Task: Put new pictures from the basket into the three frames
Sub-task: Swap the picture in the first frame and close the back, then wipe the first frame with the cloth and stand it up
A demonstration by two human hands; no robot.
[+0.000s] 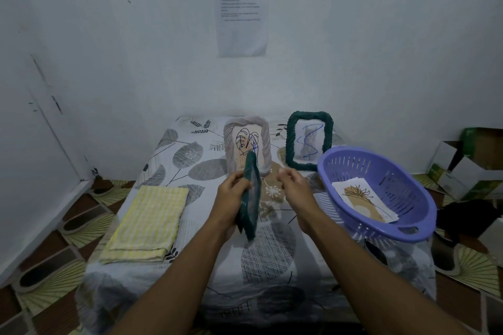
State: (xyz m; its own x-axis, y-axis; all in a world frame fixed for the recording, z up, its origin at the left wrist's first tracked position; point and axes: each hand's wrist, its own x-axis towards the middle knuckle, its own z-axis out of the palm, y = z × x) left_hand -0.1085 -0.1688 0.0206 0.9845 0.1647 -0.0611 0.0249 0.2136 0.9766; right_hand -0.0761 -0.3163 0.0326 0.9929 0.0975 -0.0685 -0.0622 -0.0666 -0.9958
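- left hand (234,193) wrapped round the dark green frame (251,198), held edge-on just above the counter (190,160).
- right hand (295,189) just beside it, fingers curled near the upper rim; cannot tell whether pinching something small or clenched on nothing.
- reads as the opening step on this frame: backing off, old picture out, new one in.
- best handled by turning the back of the frame toward the face, bracing the woven rim with the left hand, and working the backing loose with the right fingertips alone.
- no twisting of the rim, no pressing on the clear front.
- new pictures lying flat in the purple basket (351,168) at the right, top picture (364,202) a black flower sketch on tan, near enough for the right hand to reach.
- upright at the back: beige frame (265,141) with a black leaf drawing, second green frame (310,115) with a blue scribble across its picture.
- yellow checked cloth (147,223) folded at the left, good as a soft place for laying the frame face down.
- writing: printed sheet (242,13) on the wall, several lines, too small and blurred to read.
- green print on the cardboard boxes (468,166) at far right, not legible; no brand visible on frames or basket.
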